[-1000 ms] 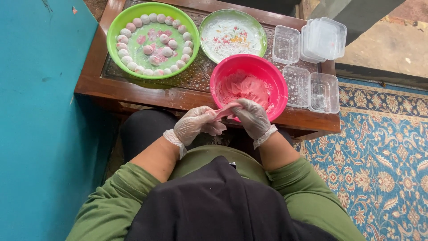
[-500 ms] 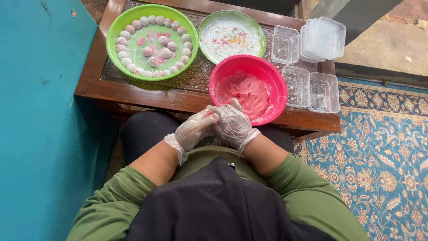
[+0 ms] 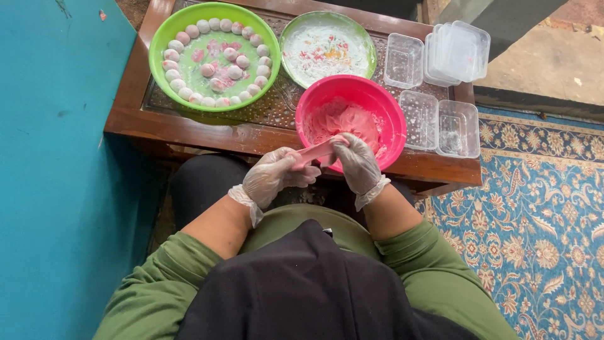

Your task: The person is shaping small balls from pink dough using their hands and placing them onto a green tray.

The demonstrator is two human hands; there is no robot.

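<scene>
Teal wall [image 3: 56, 189] fills the nine o'clock side of the view, and a patterned blue rug [image 3: 541, 226] covers the floor at three o'clock; between them stands a low dark wooden table [image 3: 189, 129] with a carved top. Both hands wear thin clear gloves and meet at the table's near edge, just below the pink bowl [image 3: 393, 119]. A strip of pink dough [image 3: 314, 153] is stretched between them: the left hand [image 3: 274, 176] curls its fingers around the dough's lower end, and the right hand [image 3: 355, 165] pinches the upper end, so each hand is closed on the dough. More pink dough sits smeared inside the pink bowl at one o'clock from the hands. At eleven o'clock a large green bowl [image 3: 160, 47] holds floured dough balls [image 3: 207, 69] set in a ring along its wall, with a few in the middle. At twelve o'clock a smaller green plate [image 3: 371, 53] carries white flour flecked with coloured bits. Clear plastic containers [image 3: 440, 123] lie just beside the pink bowl at two o'clock, and a stack of clear lids [image 3: 459, 50] rests behind them near the far corner.
</scene>
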